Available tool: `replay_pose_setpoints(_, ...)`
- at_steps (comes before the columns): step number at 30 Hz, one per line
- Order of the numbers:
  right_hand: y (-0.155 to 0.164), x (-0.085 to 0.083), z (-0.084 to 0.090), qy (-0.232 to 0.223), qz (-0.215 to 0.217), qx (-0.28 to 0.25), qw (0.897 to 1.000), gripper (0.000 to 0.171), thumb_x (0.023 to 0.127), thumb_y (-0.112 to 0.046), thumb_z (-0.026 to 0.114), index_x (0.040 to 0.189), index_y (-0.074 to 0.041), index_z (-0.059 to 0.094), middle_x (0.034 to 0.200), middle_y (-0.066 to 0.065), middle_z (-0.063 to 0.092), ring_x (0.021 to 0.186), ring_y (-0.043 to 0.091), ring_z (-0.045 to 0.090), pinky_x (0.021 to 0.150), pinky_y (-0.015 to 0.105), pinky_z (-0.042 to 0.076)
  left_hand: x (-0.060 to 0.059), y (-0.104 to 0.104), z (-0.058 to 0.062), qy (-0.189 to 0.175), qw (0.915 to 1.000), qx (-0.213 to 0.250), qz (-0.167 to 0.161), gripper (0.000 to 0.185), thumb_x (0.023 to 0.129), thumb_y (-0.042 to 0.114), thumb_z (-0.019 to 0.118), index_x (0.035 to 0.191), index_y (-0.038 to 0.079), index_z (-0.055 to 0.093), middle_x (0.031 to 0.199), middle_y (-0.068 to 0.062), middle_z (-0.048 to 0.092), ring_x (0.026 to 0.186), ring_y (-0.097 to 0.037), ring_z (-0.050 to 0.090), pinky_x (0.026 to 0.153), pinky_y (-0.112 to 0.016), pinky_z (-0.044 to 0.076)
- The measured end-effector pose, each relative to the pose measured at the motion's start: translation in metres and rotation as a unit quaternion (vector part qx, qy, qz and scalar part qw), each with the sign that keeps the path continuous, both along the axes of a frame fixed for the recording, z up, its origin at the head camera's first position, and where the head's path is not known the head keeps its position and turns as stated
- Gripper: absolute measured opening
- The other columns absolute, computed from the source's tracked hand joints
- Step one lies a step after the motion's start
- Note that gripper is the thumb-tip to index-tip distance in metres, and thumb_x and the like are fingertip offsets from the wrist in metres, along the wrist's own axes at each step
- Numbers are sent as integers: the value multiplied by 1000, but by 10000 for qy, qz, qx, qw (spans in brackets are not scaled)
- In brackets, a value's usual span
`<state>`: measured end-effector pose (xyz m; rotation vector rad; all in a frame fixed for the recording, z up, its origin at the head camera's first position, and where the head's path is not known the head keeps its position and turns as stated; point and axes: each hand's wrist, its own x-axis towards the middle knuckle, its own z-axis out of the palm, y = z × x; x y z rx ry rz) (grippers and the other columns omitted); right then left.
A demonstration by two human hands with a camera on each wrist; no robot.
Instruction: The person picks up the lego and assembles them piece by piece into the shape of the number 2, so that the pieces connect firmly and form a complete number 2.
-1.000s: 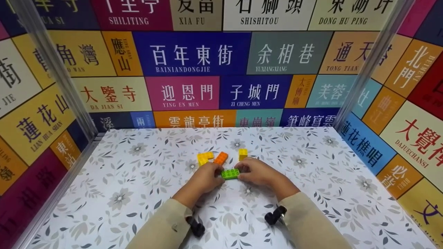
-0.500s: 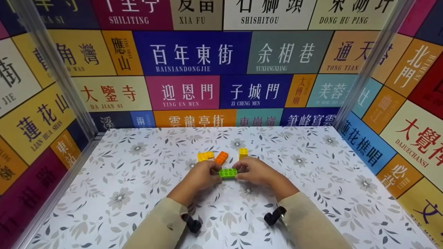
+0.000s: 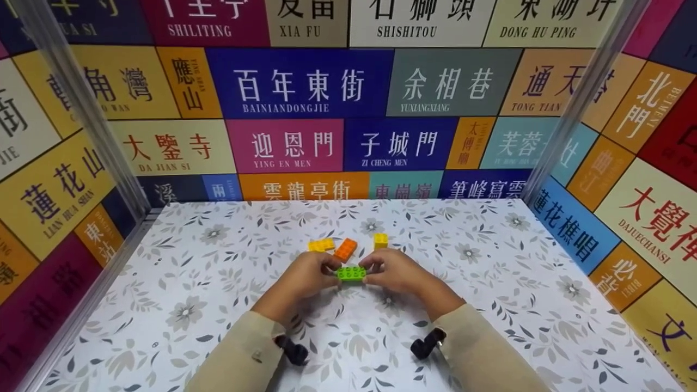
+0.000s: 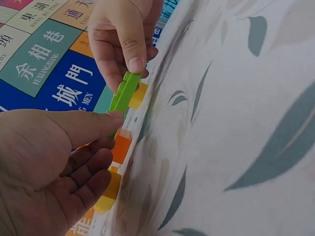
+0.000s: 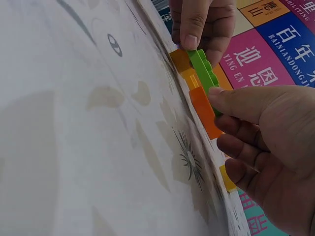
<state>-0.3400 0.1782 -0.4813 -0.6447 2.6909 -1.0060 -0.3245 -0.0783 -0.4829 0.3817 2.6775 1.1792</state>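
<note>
A green toy building brick (image 3: 352, 274), its studs facing up in the head view, is held at both ends. My left hand (image 3: 305, 275) pinches one end between thumb and fingers, and my right hand (image 3: 400, 275) pinches the other. From the left wrist view, the green brick (image 4: 124, 97) appears raised off the tabletop. Just beyond it lies an orange brick (image 3: 346, 250). Behind the left hand are yellow bricks (image 3: 321, 244), partly covered by that hand. Another yellow brick (image 3: 380, 240) stands behind the right hand's fingers.
A white tabletop (image 3: 190, 272) with a grey leaf and flower print lies under everything. Colourful sign-covered walls (image 3: 299, 81) enclose its back and sides, with clear corner posts (image 3: 572, 103). A black band with a small device (image 3: 291, 349) sits on each sleeve cuff.
Both hands and the green brick have shifted a little to the left, the left hand most, and it now hides more of the yellow bricks. The orange and yellow bricks stay in place.
</note>
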Motion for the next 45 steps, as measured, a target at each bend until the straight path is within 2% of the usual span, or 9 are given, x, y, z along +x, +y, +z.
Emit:
replay_pose_setpoints(7, -6, 3, -3, 181, 105, 48, 9998, 30, 92, -26, 86, 121, -22, 79, 110, -2, 75, 95, 11, 65, 89, 36, 56, 1, -10, -4, -145, 9998, 121, 56, 26, 87, 14, 87, 111, 23, 82, 106, 4, 77, 95, -17, 68, 90, -36, 58)
replay_pose_setpoints(11, -7, 4, -5, 182, 226, -72, 9996, 31, 93, -23, 84, 123, -20, 79, 113, 1, 76, 96, 11, 67, 88, 34, 57, 1, -13, -3, -105, 9999, -3, 0, 24, 87, 16, 89, 109, 23, 82, 104, 4, 76, 93, -16, 68, 87, -35, 58)
replay_pose_setpoints(15, -9, 4, -7, 121, 344, -145, 9992, 31, 93, -21, 84, 123, -17, 79, 114, 2, 77, 97, 12, 69, 89, 34, 58, 1, -14, -3, -8, 9997, -185, -157, 22, 87, 18, 89, 108, 22, 82, 103, 3, 76, 91, -15, 67, 87, -34, 59)
replay_pose_setpoints(21, -9, 3, -11, -238, 172, -80, 9995, 29, 88, -25, 88, 117, -21, 81, 103, -4, 76, 90, 11, 66, 85, 33, 56, 2, -13, -5, -133, 9991, -249, -310, 22, 87, 12, 88, 107, 20, 81, 101, 3, 75, 90, -15, 66, 88, -35, 58)
replay_pose_setpoints(31, -9, 2, -14, -210, 153, -154, 9995, 31, 85, -22, 90, 114, -22, 82, 104, -3, 75, 92, 12, 63, 86, 34, 53, 2, -13, -12, -208, 9994, -89, -245, 26, 82, 11, 92, 103, 20, 79, 97, 3, 73, 89, -16, 64, 86, -34, 55)
replay_pose_setpoints(38, -10, 2, -14, -224, 81, -43, 9997, 30, 84, -24, 91, 113, -25, 82, 105, -5, 74, 95, 13, 62, 89, 35, 52, 1, -16, -15, -312, 9994, 9, -163, 27, 83, 14, 91, 107, 22, 81, 102, 3, 74, 95, -17, 66, 93, -37, 56)
replay_pose_setpoints(45, -5, -1, -11, -176, 187, -54, 9997, 35, 85, -28, 91, 117, -21, 81, 110, -4, 76, 97, 13, 64, 91, 36, 54, 0, -16, -15, -359, 9992, 121, -137, 25, 83, 17, 91, 106, 23, 82, 106, 3, 75, 100, -17, 66, 98, -40, 54)
